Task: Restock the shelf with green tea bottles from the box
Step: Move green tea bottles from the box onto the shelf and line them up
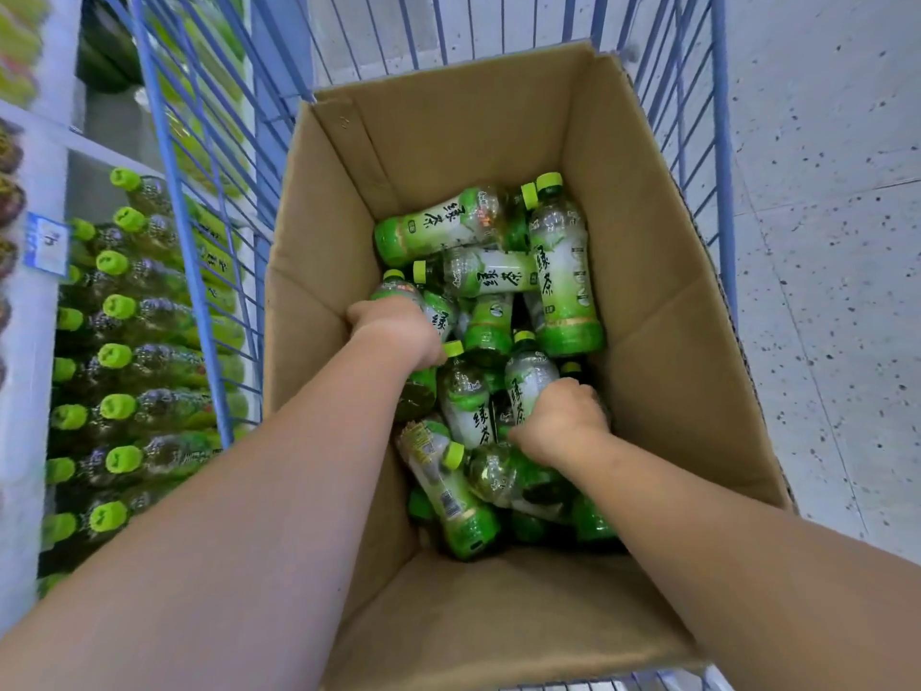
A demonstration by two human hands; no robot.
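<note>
Deep in the box (pixel 648 291), the left hand (pixel 398 336) curls round one bottle (pixel 441 319) and the right hand (pixel 558 421) grips another bottle (pixel 528 386). Lifted from this loose heap (pixel 491 276), either could snag neighbours and slip.

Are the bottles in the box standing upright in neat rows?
No, the bottles in the cardboard box lie jumbled on their sides, pointing different ways.

Black brush characters 绿茶 run down the label of the green tea bottle (pixel 565 276) along the box's (pixel 448 127) right wall. There they are again on the crosswise bottle (pixel 443 226) nearest the far wall, and on the second crosswise bottle (pixel 493 277) just in front of it. The blue shelf tag (pixel 47 244) at the left has print too blurred to read.
</note>
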